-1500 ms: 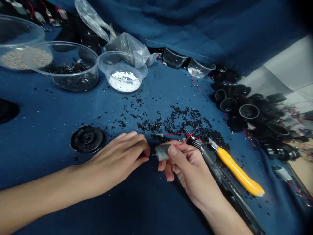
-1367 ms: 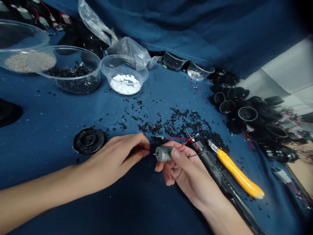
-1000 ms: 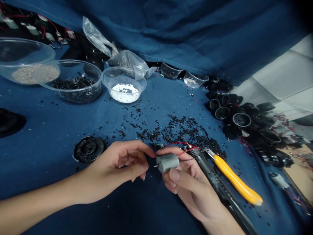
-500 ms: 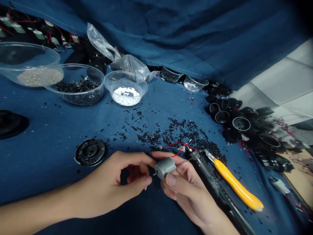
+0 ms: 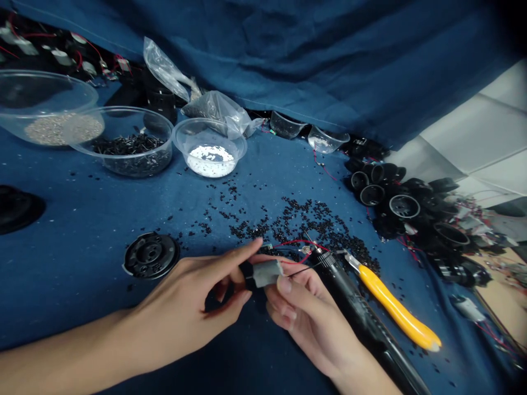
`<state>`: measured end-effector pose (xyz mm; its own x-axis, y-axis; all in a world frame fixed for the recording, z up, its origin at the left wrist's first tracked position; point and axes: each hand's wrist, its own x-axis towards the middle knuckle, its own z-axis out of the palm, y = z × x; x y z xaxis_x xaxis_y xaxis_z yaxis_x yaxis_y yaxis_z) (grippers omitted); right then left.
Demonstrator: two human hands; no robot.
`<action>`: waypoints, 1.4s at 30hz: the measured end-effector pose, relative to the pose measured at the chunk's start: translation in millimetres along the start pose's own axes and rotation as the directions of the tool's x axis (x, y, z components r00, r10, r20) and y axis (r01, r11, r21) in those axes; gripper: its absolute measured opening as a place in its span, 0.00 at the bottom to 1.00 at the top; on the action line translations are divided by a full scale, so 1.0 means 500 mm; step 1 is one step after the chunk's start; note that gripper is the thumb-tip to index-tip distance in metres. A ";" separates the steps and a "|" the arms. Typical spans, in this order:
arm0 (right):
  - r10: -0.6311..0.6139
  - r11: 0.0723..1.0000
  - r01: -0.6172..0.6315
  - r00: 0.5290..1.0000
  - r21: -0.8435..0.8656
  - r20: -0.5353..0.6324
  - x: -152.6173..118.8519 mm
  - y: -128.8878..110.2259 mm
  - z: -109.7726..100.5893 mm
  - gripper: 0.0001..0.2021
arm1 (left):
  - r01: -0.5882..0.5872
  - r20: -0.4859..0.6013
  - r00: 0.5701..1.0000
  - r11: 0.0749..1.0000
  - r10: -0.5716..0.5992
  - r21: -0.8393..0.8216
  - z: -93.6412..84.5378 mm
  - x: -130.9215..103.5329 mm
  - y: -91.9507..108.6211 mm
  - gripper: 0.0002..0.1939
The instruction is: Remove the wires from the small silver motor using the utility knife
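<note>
My right hand point(image 5: 307, 315) grips a small grey cylindrical motor point(image 5: 267, 272) with thin red and black wires point(image 5: 297, 244) trailing from its back end. My left hand point(image 5: 197, 307) meets the motor's shaft end, thumb and fingers pinched on something small and dark there; the item itself is too small to make out. Both hands hover just above the blue cloth point(image 5: 82, 219). A scatter of tiny black parts point(image 5: 304, 219) lies just beyond the hands.
A black round disc point(image 5: 151, 255) lies left of my hands. A yellow-handled knife point(image 5: 391, 307) and a black tool point(image 5: 362, 318) lie to the right. Clear bowls hold grey grains point(image 5: 45, 112), black pieces point(image 5: 123, 142) and white pieces point(image 5: 209, 148). Black housings point(image 5: 407, 206) pile at right.
My right hand lifted the motor off the cloth and turned it. My left hand rose from the cloth and closed its fingers on the motor's shaft end.
</note>
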<state>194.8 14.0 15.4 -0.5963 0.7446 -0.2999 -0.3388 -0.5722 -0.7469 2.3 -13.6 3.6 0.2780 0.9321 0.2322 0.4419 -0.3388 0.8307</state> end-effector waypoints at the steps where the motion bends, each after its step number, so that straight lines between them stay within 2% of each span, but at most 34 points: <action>1: 0.005 1.000 -0.005 1.000 -0.002 -0.001 0.000 -0.001 0.000 0.12 | 0.006 -0.007 1.000 1.000 -0.005 0.005 0.002 0.001 -0.004 0.33; 4: 0.022 1.000 -0.022 1.000 -0.003 -0.015 0.002 -0.001 -0.002 0.14 | 0.029 -0.011 1.000 1.000 -0.029 0.010 0.005 0.004 -0.011 0.35; 9: 0.016 0.999 -0.015 1.000 0.033 -0.017 0.004 0.000 -0.005 0.12 | 0.020 0.003 1.000 1.000 -0.020 0.008 0.000 0.008 -0.007 0.27; 14: 0.015 0.999 -0.014 0.999 0.041 -0.031 0.003 -0.001 -0.005 0.11 | -0.041 -0.085 0.996 0.999 0.040 -0.016 -0.003 0.009 0.002 0.22; 16: 0.015 0.999 -0.014 0.999 0.046 -0.031 0.001 -0.001 -0.005 0.11 | -0.057 -0.077 0.995 0.998 0.055 -0.023 -0.004 0.007 0.003 0.21; 23: -0.005 1.000 0.005 0.999 0.015 -0.039 0.001 -0.002 -0.002 0.10 | -0.048 -0.030 0.998 0.999 0.047 -0.022 -0.002 -0.001 0.004 0.23; 28: -0.004 0.999 0.004 1.000 -0.044 0.002 0.001 0.001 0.005 0.13 | -0.032 -0.070 0.997 0.999 0.031 -0.019 0.000 0.001 0.000 0.34; 31: -0.022 0.999 0.020 0.999 -0.038 -0.030 0.000 0.000 0.006 0.13 | -0.013 -0.072 0.997 1.000 0.013 -0.002 -0.001 0.005 -0.001 0.32; 34: -0.036 0.999 0.034 0.997 -0.040 -0.069 0.002 -0.003 0.004 0.14 | 0.034 -0.041 0.999 0.999 -0.035 -0.018 -0.004 0.010 0.000 0.26; 37: -0.082 0.991 0.066 0.988 -0.120 -0.131 0.004 -0.003 -0.001 0.16 | 0.081 -0.044 0.996 0.995 -0.084 -0.060 -0.004 0.012 0.001 0.19; 39: -0.129 0.973 0.093 0.978 -0.209 -0.166 0.006 0.000 -0.005 0.17 | 0.087 -0.061 0.994 0.991 -0.093 -0.097 -0.002 0.012 0.002 0.18; 42: -0.171 0.951 0.122 0.973 -0.285 -0.155 0.006 0.004 -0.008 0.17 | 0.097 -0.064 0.992 0.989 -0.105 -0.112 -0.001 0.008 0.004 0.19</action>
<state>195.2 16.5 10.4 -0.4095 0.8756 -0.2561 -0.1874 -0.3554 -0.9157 3.7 -10.3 6.5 0.1749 0.9688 0.1758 0.3688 -0.2300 0.9006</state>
